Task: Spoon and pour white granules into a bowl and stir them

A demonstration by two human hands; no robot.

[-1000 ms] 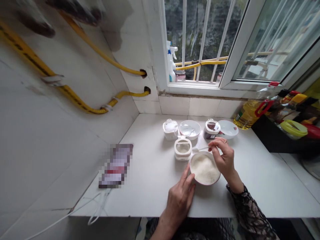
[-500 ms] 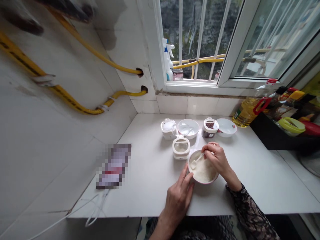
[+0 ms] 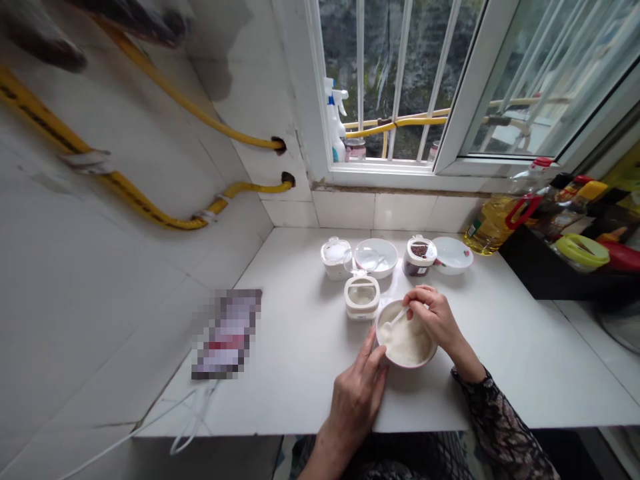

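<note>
A white bowl (image 3: 406,365) with a thin pinkish rim holds a pale, fine-grained, powdery heap (image 3: 409,343). My left hand (image 3: 356,393) steadies the bowl from its left side, fingers at the rim. Over the bowl's right edge, my right hand (image 3: 434,317) pinches the handle of a small white spoon (image 3: 397,317). The spoon slants down to the left and its tip lies in the pale powder. Just behind the bowl stands a square, cream-rimmed jar (image 3: 363,300) with its clear lid raised.
Behind are a jar of white contents (image 3: 336,257), a white bowl (image 3: 384,263), a jar with dark reddish bits (image 3: 419,257) and another bowl (image 3: 453,257). An oil bottle (image 3: 490,223) and black condiment box (image 3: 540,267) stand right. A blurred-out object (image 3: 227,333) with white cable lies left.
The spoon's tip has sunk a little into the powder, where it lay more exposed before. Both hands keep almost the same place.
</note>
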